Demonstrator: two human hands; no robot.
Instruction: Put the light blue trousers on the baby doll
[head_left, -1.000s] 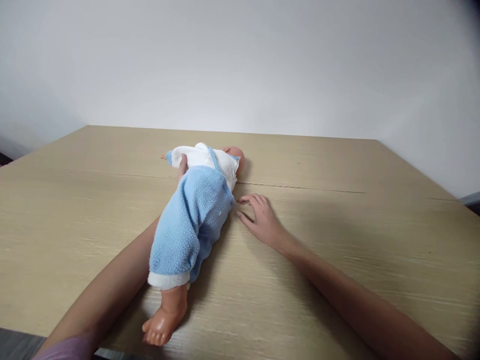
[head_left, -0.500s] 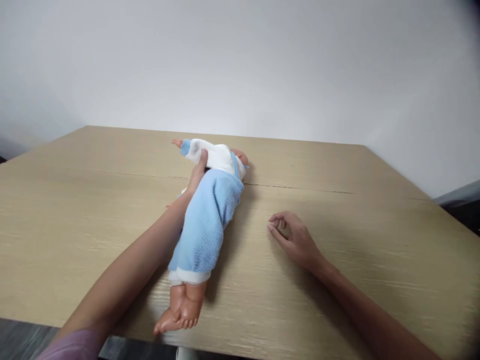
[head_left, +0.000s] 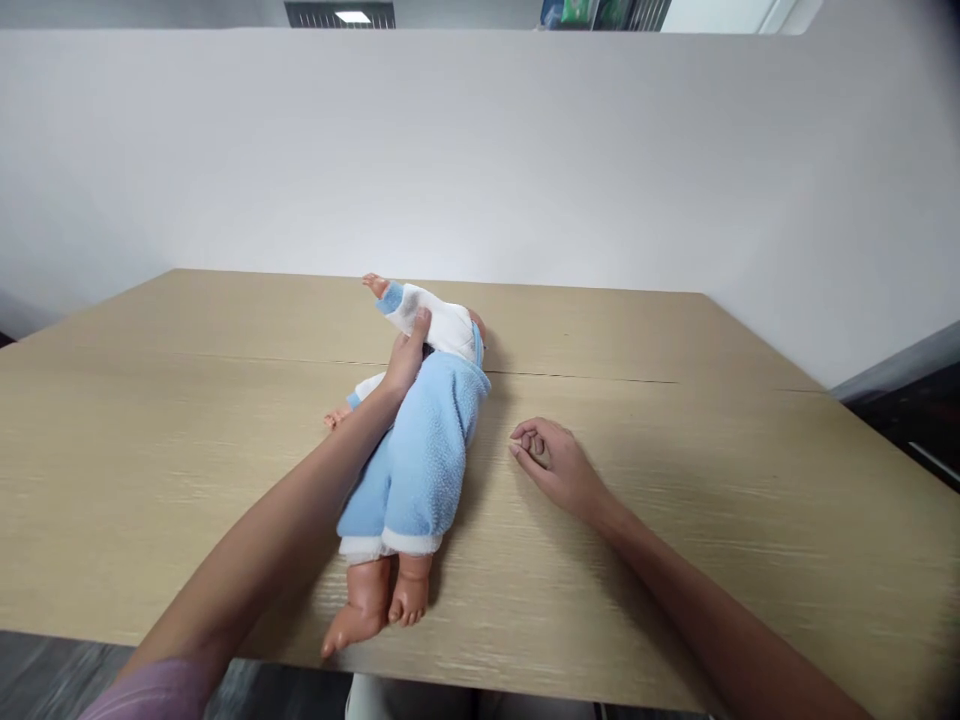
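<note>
On wood table, white wall

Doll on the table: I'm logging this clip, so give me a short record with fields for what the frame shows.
Doll: lies on the table, feet toward the camera, in blue fleece trousers and a white top
Left hand: grips the doll's upper body
Right hand: loosely curled, rests on the table beside the doll, apart from it
Table: light wood

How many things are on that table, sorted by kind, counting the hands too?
Dolls: 1, the doll in blue and white fleece, lying on the table.
Hands: 2, the left hand gripping the doll's white sleeve, the right hand curled on the wood beside it.
Total: 3.
</note>
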